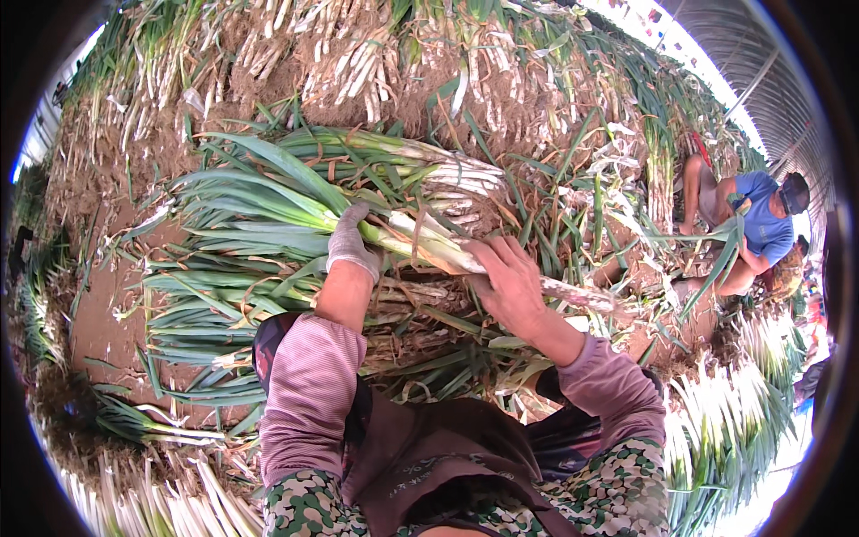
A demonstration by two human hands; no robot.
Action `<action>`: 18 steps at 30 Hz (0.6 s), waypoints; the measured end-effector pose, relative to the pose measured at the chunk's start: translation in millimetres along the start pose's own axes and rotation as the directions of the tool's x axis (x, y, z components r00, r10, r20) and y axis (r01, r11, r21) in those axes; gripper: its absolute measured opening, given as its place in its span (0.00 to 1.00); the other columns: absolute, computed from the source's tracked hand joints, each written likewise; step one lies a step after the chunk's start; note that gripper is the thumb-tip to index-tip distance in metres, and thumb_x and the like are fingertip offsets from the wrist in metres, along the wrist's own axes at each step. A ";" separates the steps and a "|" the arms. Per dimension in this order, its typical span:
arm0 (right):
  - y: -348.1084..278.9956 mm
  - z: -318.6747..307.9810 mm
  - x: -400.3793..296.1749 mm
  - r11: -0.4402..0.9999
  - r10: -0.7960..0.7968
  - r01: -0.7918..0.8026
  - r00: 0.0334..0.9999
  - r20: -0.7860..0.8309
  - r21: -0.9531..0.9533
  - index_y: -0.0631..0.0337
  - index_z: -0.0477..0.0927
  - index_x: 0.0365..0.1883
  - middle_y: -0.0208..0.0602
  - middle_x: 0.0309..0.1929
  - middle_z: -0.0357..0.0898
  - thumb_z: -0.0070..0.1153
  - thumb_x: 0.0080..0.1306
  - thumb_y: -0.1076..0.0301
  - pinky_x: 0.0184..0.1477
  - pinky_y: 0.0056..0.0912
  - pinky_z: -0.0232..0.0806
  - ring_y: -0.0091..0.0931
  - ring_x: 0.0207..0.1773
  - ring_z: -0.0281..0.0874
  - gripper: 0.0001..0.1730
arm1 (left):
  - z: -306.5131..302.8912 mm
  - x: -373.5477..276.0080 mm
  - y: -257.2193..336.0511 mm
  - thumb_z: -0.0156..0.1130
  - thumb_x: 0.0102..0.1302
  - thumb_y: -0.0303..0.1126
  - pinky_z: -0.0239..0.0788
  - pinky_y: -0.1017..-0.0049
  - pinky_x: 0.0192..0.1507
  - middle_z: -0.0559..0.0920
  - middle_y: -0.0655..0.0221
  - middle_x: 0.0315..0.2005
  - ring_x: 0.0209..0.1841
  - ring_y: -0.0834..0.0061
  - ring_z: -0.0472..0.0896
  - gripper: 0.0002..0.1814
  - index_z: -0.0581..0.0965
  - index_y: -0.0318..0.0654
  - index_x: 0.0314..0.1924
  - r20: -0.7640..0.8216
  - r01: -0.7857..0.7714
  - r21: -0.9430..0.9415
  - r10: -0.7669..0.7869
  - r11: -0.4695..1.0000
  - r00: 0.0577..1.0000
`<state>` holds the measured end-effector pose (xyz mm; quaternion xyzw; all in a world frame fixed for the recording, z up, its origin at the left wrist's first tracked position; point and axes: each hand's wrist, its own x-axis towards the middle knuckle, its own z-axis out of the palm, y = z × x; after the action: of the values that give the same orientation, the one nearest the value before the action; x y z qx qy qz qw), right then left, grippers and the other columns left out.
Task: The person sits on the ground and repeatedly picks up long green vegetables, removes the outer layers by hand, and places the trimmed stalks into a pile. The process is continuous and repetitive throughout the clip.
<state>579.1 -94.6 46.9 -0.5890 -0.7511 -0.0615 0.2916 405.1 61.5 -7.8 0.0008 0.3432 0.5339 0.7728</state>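
A large leek-like green onion (416, 245) lies slantwise across both hands, its green leaves to the left and its root end to the right. My left hand (352, 245), in a pale knit glove, is closed round it where the leaves begin. My bare right hand (507, 282) holds the white stalk nearer the roots, fingers over the top, with a loose outer leaf close by. Beneath and beyond my hands lie more green onions (463, 176), white stalks to the right. A pile of long green leaves (221, 295) spreads on the left.
Rows of green onions with earthy roots (362, 60) fill the far side. Trimmed-looking bundles (718, 403) stand at the lower right, and white stalks (168, 497) lie at the lower left. A co-worker (762, 208) in a blue shirt sits at the right. Leaf scraps litter the bare soil (111, 329).
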 end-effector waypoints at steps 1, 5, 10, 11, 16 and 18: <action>-3.8 3.3 2.3 0.993 0.111 -0.113 0.993 0.035 0.036 0.56 0.69 0.54 0.38 0.38 0.74 0.64 0.50 0.70 0.43 0.41 0.67 0.42 0.43 0.73 0.31 | 1.1 0.2 -3.6 0.60 0.58 0.26 0.73 0.60 0.49 0.78 0.67 0.40 0.42 0.65 0.77 0.14 0.73 0.40 0.45 0.007 0.004 0.028 -0.004 1.000 1.000; 11.1 38.0 25.8 0.910 0.237 -0.338 0.899 0.369 0.239 0.59 0.60 0.61 0.52 0.40 0.76 0.64 0.57 0.53 0.45 0.47 0.67 0.48 0.43 0.75 0.39 | 1.3 -2.7 -14.0 0.57 0.57 0.25 0.73 0.64 0.48 0.78 0.68 0.37 0.41 0.67 0.77 0.09 0.74 0.41 0.39 0.041 -0.051 0.115 0.046 0.992 0.998; 20.5 94.7 41.0 0.638 0.100 -0.187 0.982 0.161 0.747 0.66 0.78 0.44 0.34 0.34 0.79 0.63 0.59 0.70 0.42 0.24 0.67 0.20 0.35 0.73 0.15 | -3.4 -6.2 -7.6 0.55 0.56 0.22 0.72 0.65 0.44 0.78 0.65 0.35 0.39 0.65 0.77 0.08 0.74 0.36 0.37 0.201 -0.129 0.152 0.097 0.980 0.975; 16.8 100.6 41.5 0.642 0.156 -0.171 0.984 0.090 0.747 0.66 0.79 0.41 0.36 0.31 0.78 0.62 0.60 0.70 0.40 0.24 0.67 0.19 0.33 0.72 0.13 | -5.7 -4.1 -5.0 0.55 0.56 0.22 0.72 0.66 0.44 0.78 0.64 0.34 0.39 0.64 0.77 0.08 0.74 0.35 0.37 0.231 -0.144 0.144 0.109 0.979 0.967; 7.5 119.6 39.0 0.632 0.430 -0.329 0.902 0.036 0.702 0.68 0.78 0.35 0.40 0.23 0.76 0.56 0.61 0.76 0.31 0.27 0.64 0.19 0.28 0.71 0.05 | -9.4 -1.6 3.4 0.50 0.51 0.17 0.73 0.57 0.51 0.78 0.59 0.42 0.48 0.59 0.78 0.21 0.70 0.32 0.48 0.241 -0.209 0.159 0.168 0.965 0.956; 11.1 127.9 37.4 0.671 0.487 -0.431 0.870 0.081 0.603 0.68 0.79 0.35 0.41 0.24 0.78 0.53 0.63 0.78 0.31 0.27 0.66 0.22 0.27 0.73 0.04 | -11.8 -8.1 6.3 0.49 0.51 0.16 0.73 0.57 0.51 0.78 0.59 0.43 0.51 0.57 0.76 0.22 0.69 0.32 0.49 0.286 -0.252 0.210 0.187 0.945 0.940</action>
<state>537.5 -3.8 -42.0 -0.6311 -0.5447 0.2307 0.5019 392.0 53.3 -10.2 0.2049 0.2986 0.5663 0.7404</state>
